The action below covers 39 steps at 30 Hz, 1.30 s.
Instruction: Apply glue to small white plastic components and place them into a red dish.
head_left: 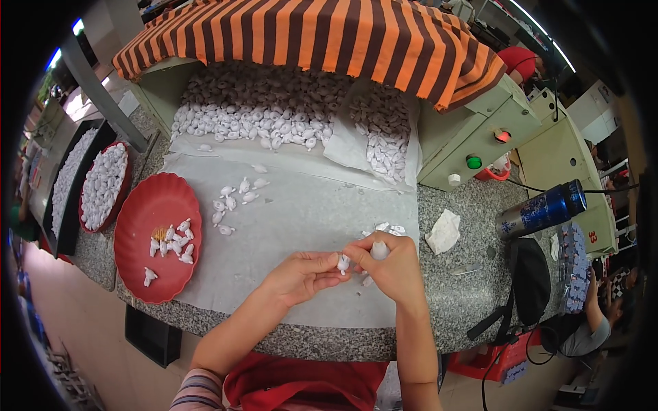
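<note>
Over the near part of the white sheet [288,226], my two hands meet. Between the fingertips of my left hand [301,275], a small white figurine [343,264] is pinched. My right hand [397,267] is closed around a white, round-ended object [380,251], its fingertips against the figurine; the object's other end is hidden, so its kind is unclear. Behind my right hand lie several small white pieces [389,227]. Farther left on the sheet, loose white figurines [230,203] are scattered. A red scalloped dish [140,212] at the left holds several more.
A green metal box [466,130] with lamps stands at the back, heaped with white figurines [253,113] under a striped cloth [308,34]. Right: crumpled tissue [443,231], blue flask [541,209], black pouch [531,281]. A full red bowl [105,185] stands far left. Another person's hand [592,291] shows far right.
</note>
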Available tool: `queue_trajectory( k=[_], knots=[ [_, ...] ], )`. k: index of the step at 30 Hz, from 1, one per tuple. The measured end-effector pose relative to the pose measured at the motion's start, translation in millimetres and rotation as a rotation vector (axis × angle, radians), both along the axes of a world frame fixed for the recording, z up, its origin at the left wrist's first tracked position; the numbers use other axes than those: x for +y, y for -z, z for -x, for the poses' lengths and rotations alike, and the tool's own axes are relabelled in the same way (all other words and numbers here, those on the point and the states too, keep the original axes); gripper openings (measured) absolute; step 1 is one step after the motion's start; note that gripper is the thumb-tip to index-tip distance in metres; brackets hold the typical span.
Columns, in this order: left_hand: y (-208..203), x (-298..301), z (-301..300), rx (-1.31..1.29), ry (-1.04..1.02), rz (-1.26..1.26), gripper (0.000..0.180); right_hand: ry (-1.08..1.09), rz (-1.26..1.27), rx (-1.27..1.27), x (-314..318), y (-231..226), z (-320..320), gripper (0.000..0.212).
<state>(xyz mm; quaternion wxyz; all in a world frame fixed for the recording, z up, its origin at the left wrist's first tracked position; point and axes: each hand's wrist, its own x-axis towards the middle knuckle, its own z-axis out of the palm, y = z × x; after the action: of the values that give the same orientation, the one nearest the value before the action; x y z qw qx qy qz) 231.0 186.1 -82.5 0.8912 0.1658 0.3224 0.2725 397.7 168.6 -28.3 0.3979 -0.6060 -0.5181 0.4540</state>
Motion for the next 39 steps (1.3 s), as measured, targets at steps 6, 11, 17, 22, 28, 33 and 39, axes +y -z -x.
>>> queue_trajectory(
  k=[6, 11, 17, 22, 28, 33, 39],
  knots=[
    [-16, 2, 31, 0.208, -0.097, -0.284, 0.023, -0.100, -0.327, -0.083, -2, 22, 22, 0.014],
    [-23, 12, 149, 1.314, -0.618, -0.897, 0.026, -0.013, -0.216, 0.026, -6, 23, 18, 0.028],
    [-24, 26, 135, 2.087, -0.730, -1.399, 0.027, -0.028, -0.103, -0.110, -13, 17, 18, 0.028],
    [15, 64, 66, 1.960, -0.346, -1.390, 0.018, -0.017, -0.139, -0.004, -32, 23, 14, 0.037],
    [-1, 50, 55, 1.645, -0.247, -1.280, 0.019, 0.104, -0.244, 0.295, -50, 28, 10, 0.035],
    [-42, -3, 32, -0.025, -0.111, -0.314, 0.022, 0.246, -0.185, 0.522, -63, -1, 10, 0.033],
    [-25, -33, 8, -0.403, -0.134, -0.228, 0.031, 0.318, -0.187, 0.424, -85, -30, 4, 0.033]
  ],
)
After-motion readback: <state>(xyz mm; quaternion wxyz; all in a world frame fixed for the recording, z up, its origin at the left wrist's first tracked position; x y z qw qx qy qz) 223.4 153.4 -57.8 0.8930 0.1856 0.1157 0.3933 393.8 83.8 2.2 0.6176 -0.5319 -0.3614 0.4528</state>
